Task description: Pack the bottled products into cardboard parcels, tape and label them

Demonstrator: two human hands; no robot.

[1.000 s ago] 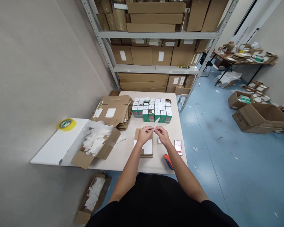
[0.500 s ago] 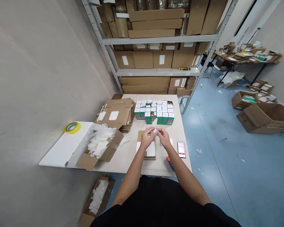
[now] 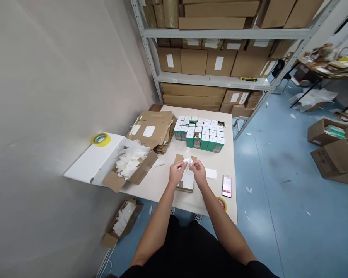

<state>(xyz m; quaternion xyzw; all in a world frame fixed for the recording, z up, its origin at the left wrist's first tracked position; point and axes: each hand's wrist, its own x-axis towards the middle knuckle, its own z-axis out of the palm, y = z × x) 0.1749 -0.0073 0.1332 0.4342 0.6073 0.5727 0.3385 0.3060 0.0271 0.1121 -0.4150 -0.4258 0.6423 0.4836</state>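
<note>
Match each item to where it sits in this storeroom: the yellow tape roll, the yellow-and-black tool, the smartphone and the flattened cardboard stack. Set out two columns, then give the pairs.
Things:
1. Roll of yellow adhesive tape
2. Yellow-and-black handled tool
3. Smartphone with a lit screen
4. Stack of flattened brown cardboard

Places:
A. Left part of the white table
B. Grey metal shelf
C. Near the white table's right edge
D. White panel beside the wall

Pairs: 1-D, 2-B, 3-C, 4-A

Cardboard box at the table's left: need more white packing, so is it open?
Open: the cardboard box has its flaps folded outward, with white packing showing inside.
</note>
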